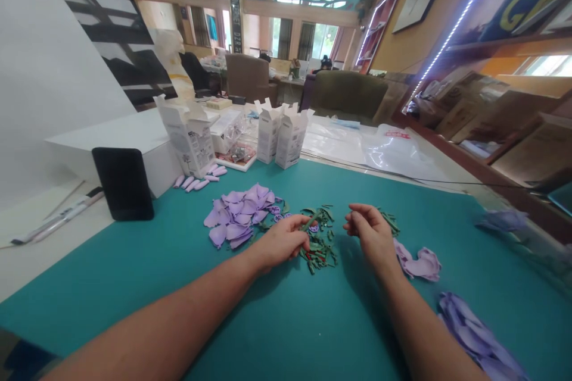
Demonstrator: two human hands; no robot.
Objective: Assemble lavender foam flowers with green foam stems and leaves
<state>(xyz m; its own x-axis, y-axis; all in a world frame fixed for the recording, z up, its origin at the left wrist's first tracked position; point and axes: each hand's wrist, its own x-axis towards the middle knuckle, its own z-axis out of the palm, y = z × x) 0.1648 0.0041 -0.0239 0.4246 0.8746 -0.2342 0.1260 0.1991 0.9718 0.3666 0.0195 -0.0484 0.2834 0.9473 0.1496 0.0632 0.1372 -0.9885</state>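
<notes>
My left hand [283, 241] rests on the teal mat [179, 286] and pinches a thin green stem piece [311, 221] over a small heap of green parts [319, 250]. My right hand [372, 232] hovers just right of the heap, fingers curled together; what they hold, if anything, I cannot make out. A pile of purple petals [239, 214] lies left of my left hand. More purple petal pieces [420, 263] lie right of my right wrist.
Open white cartons [281, 131] and another [190, 137] stand at the mat's far edge, beside a black phone-like slab [124, 183] leaning on a white box. Purple flowers [478, 333] lie at the near right. Plastic bags [379, 149] cover the table behind.
</notes>
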